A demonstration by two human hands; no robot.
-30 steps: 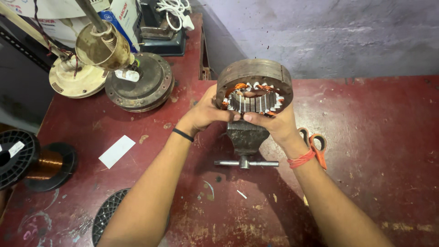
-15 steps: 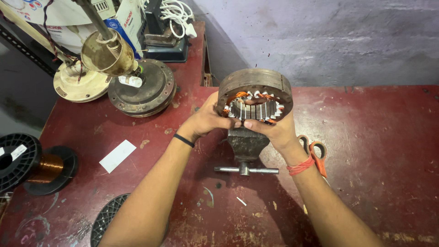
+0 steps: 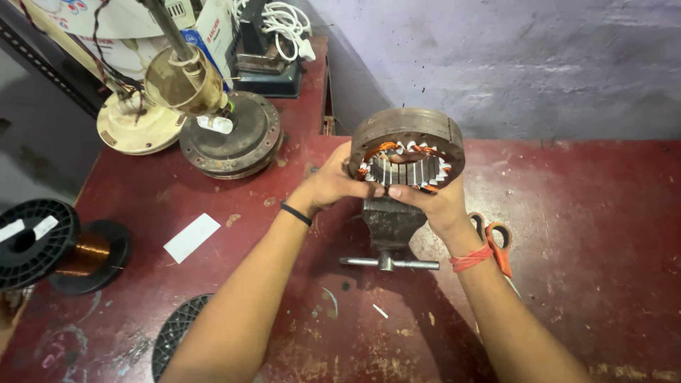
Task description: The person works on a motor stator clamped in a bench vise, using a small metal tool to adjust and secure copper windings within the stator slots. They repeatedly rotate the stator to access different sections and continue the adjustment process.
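**Rusty motor stator gripped over a bench vise**

The surface (image 3: 589, 234) is worn dark-red, scuffed and stained, filling most of the frame below a rough grey wall (image 3: 511, 64). At upper left sit a round, rusted motor housing (image 3: 230, 138) and a cream disc-shaped cover (image 3: 135, 128), with a brass-coloured bell piece (image 3: 184, 81) above them. At the left edge lies a black plastic spool of shiny copper wire (image 3: 53, 245).

At upper centre, the stator (image 3: 408, 149) is a thick rusted steel ring, with grey slotted laminations and copper windings showing inside. It sits just above a dark cast-iron vise (image 3: 389, 223) with a thin steel handle bar.

The left hand (image 3: 330, 186) clasps the ring's left side, fingers curled on it. The right hand (image 3: 433, 202) cups its lower right edge, fingertips pressed on the laminations. Orange-handled scissors (image 3: 496, 237) lie just beside the right wrist. A white paper slip (image 3: 191, 237) lies flat at centre left.
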